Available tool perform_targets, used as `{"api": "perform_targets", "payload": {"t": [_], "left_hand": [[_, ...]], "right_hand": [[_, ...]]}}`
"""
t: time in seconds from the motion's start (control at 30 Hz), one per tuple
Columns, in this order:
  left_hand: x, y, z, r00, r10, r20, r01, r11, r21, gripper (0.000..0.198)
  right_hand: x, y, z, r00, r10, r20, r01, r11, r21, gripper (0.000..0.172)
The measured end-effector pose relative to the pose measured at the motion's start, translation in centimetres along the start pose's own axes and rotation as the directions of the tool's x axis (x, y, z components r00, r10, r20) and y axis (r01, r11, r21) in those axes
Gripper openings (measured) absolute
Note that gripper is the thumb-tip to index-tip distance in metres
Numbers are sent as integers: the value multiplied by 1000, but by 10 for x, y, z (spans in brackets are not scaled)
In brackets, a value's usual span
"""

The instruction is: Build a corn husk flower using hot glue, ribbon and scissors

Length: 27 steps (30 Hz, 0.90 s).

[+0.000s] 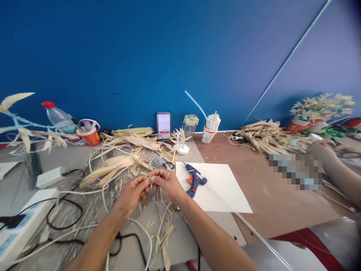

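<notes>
Pinching a tiny piece (150, 178) between left hand (137, 188) and right hand (167, 182), seemingly midway, with husk flower (178, 139) formed beyond the fingers (158, 172) and loose husks (113, 164) unworked to their left.

Papery, matt husks (113, 165) (rough-looking), smooth plastic glue gun (195, 182), matt paper sheet (224, 192).

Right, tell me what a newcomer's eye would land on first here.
Probably the blue glue gun with its orange trigger, lying on a white sheet right of centre. Beside it, the left hand and right hand meet, fingertips pinched, anything between them too small to identify. Behind everything, the vivid blue wall fills the upper picture.
</notes>
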<state>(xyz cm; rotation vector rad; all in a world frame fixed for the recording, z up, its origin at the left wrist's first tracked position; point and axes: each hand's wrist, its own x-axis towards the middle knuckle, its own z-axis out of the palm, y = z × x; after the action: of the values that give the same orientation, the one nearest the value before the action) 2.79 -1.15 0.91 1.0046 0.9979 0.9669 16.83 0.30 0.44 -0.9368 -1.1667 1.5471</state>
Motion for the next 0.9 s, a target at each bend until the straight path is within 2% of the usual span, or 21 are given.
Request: {"api": "perform_targets", "payload": {"t": [0.2, 0.4, 0.53, 0.63, 0.73, 0.9], "left_hand": [[-2, -1, -1, 997, -30, 67, 32, 999, -24, 31], [-1, 4, -9, 990, -94, 109, 119, 963, -243, 25], [0, 5, -13, 979, -128, 161, 179, 915, -363, 13], [-1, 4, -11, 967, -139, 212, 211, 907, -364, 4], [-2, 4, -8, 971, -145, 189, 201, 925, -322, 7], [-3, 0, -9, 963, -111, 244, 189, 928, -323, 23]], "right_hand": [[0, 0, -2, 1000, -31, -5, 31, 998, -57, 18], [0, -7, -5, 1000, -16, -12, 17, 997, 74, 20], [-1, -9, -3, 1000, -3, -5, 3, 994, 108, 20], [-2, -7, -3, 1000, 10, -1, -10, 995, 103, 20], [-1, -7, -3, 1000, 9, -2, -9, 998, 70, 19], [0, -6, -5, 1000, -11, -13, 12, 999, 43, 17]]}}
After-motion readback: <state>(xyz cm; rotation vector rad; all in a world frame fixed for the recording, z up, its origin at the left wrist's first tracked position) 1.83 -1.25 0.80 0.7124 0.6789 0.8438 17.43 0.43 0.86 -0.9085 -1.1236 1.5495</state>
